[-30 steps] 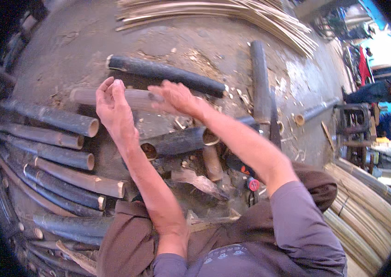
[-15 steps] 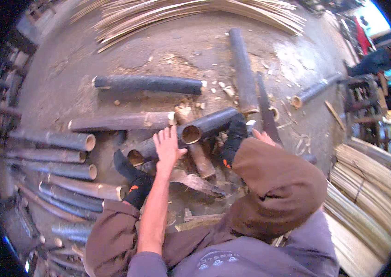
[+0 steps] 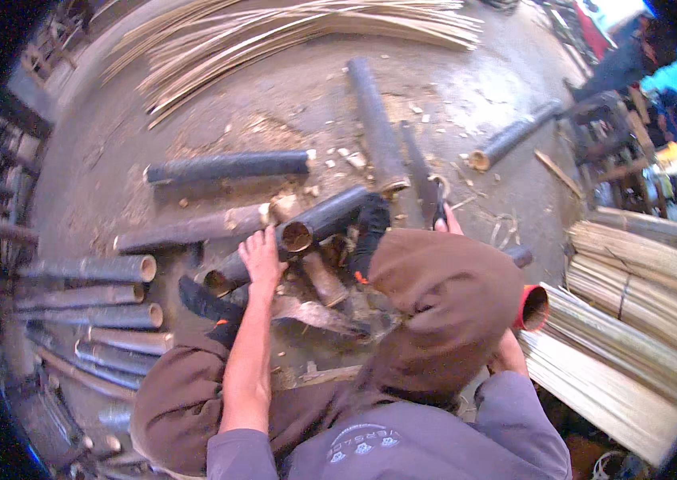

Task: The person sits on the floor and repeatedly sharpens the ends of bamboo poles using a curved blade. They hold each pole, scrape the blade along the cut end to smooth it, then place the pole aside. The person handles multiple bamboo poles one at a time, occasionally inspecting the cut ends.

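Note:
My left hand (image 3: 261, 258) lies palm down with its fingers stretched across a dark bamboo tube (image 3: 230, 270). Right against it is the cut open end of a second dark bamboo tube (image 3: 330, 214), which slants away to the far right. My right foot (image 3: 370, 228) in black footwear presses against that tube, and my left foot (image 3: 209, 298) is by the nearer one. Beyond my right knee, the fingers of my right hand (image 3: 453, 221) wrap the black handle of what looks like a handsaw (image 3: 420, 164). The knee hides most of that hand and wrist.
Several bamboo tubes (image 3: 86, 268) line the left side. More lie ahead, including a black one (image 3: 230, 166). Long split strips (image 3: 290, 32) are heaped far off. Bundled slats (image 3: 634, 296) and a red-rimmed tube (image 3: 532, 307) are at my right. A person (image 3: 622, 60) is far right.
The whole view has shifted, so most things sit further left. My left hand's fingers are closer together on the tube. The black handle now shows in my right hand; the red-rimmed tube has appeared.

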`<state>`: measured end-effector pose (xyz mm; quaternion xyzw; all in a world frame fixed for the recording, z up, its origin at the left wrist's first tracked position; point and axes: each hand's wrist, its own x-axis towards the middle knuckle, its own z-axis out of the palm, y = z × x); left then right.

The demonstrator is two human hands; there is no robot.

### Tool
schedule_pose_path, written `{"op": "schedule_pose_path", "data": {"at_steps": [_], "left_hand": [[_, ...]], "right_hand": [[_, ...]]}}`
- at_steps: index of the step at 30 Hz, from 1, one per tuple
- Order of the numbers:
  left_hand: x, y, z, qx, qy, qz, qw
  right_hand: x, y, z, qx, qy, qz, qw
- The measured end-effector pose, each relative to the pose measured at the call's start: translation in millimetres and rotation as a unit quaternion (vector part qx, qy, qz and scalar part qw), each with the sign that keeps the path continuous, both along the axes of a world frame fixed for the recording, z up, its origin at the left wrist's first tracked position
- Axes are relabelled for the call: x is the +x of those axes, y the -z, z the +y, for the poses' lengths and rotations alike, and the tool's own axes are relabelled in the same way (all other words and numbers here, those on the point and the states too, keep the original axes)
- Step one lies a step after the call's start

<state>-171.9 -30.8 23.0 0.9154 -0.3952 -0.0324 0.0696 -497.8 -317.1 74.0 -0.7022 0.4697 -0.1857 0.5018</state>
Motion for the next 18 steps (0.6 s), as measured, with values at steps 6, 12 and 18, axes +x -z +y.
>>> {"op": "schedule_pose_path", "data": {"at_steps": [6,12,18], "left_hand": [[26,15,6,0.024,0.016,0.067,0.997],[20,10,-5,0.034,0.012,0.099,0.994],[30,7,8,0.041,0.024,0.085,0.995]], "right_hand": [[21,-209,-17,0.385,-0.012,-0.523,0.760],[32,-314,15,0.272,-0.124,-0.527,0.796],[75,-343,92,0.174,-0.098,-0.486,0.851]]}}
